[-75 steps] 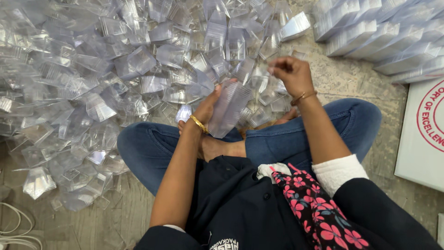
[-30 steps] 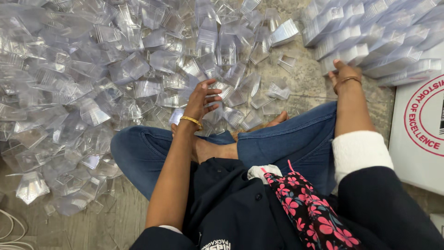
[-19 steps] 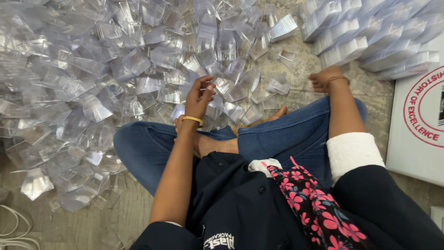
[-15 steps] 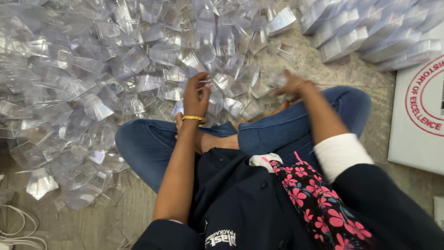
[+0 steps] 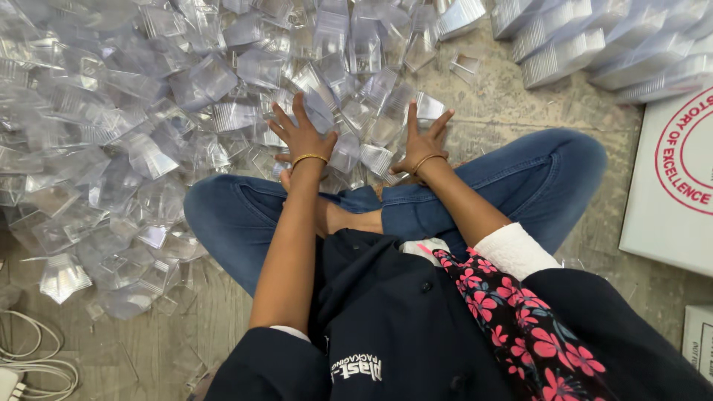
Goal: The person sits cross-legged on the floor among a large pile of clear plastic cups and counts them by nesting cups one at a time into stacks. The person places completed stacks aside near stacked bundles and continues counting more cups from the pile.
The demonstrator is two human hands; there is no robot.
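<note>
both hands lay spread flat, fingers splayed, on the heap of clear thin plastic containers (image 5: 223, 96) filling the upper left and centre of the frame: left hand (image 5: 301, 137) just left of centre, right hand (image 5: 421, 142) beside it, gripping nothing. stacked clear plastic trays (image 5: 594, 44) sat upper right.

The loose containers (image 5: 223, 89) heaped on the floor (image 5: 512, 119) are thin clear plastic, glossy and catching white glints on their creased faces. The nested stacks (image 5: 594, 52) at the far right share that shiny transparent plastic. The floor looks like rough, matt, speckled stone or concrete. A carton (image 5: 672, 178) beside it is smooth white cardboard with red print. Both wrists carry thin polished gold-coloured metal bangles (image 5: 309, 157). The jeans (image 5: 535, 171) are matt blue denim.
</note>
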